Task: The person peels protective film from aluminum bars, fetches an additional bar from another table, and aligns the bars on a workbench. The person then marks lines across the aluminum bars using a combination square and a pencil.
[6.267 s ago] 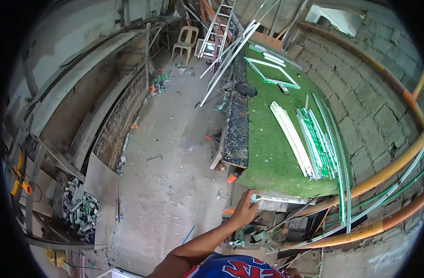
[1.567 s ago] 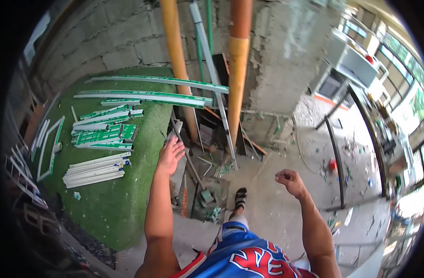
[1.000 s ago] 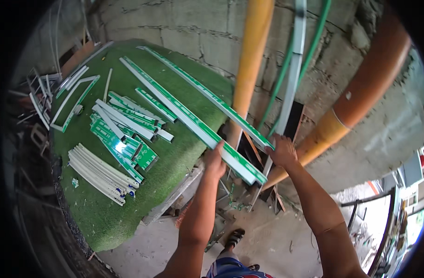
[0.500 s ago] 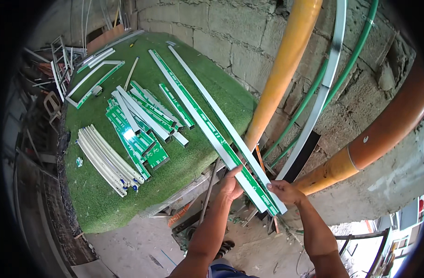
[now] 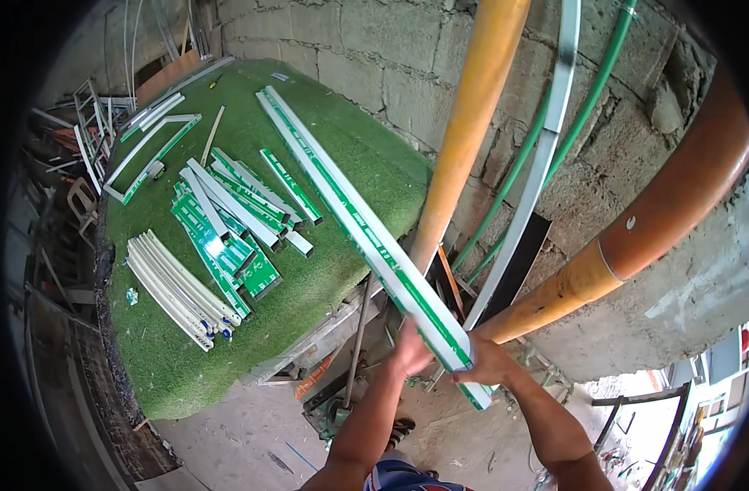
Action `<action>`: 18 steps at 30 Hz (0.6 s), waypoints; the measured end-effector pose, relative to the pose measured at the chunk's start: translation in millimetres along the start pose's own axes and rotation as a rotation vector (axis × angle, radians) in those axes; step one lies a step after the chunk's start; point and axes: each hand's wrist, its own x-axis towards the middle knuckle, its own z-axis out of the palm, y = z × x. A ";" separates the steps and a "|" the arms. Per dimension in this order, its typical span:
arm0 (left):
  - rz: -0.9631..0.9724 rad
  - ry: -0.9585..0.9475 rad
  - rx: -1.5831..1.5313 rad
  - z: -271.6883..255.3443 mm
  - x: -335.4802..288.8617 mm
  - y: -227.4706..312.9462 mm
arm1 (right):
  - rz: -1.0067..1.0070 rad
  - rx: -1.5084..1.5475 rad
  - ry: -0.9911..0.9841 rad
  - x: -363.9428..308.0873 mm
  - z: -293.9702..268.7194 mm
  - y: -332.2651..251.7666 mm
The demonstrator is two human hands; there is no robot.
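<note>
Two long white rectangular tubes with green printed film lie side by side, pressed together. They slant from the far part of the green-covered table to my hands beyond its near edge. My left hand, slightly blurred, grips their left edge near the near end. Closed over the right edge, my right hand holds them a little closer to that end. Several short tubes of the same kind lie piled left of the long pair, with one piece between.
Curved cream strips lie at the table's left, an angled frame piece farther back. An orange-yellow pipe rises close to the tubes' right side; a thick orange pipe and a green hose stand by the block wall.
The two long tubes were apart, fanned open; now they lie together. My right hand has moved from the right tube's edge to wrap round both. My view has shifted slightly.
</note>
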 end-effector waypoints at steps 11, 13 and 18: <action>0.433 -0.103 -0.008 -20.6 23.9 81.4 | 0.161 -0.052 0.049 -98.0 38.8 -39.8; 0.405 -0.125 0.012 -8.5 18.8 51.3 | 0.153 -0.059 0.095 -132.2 53.1 -15.7; 0.366 -0.407 0.144 43.0 -43.6 -36.6 | 0.207 -0.048 0.185 -244.7 97.6 31.7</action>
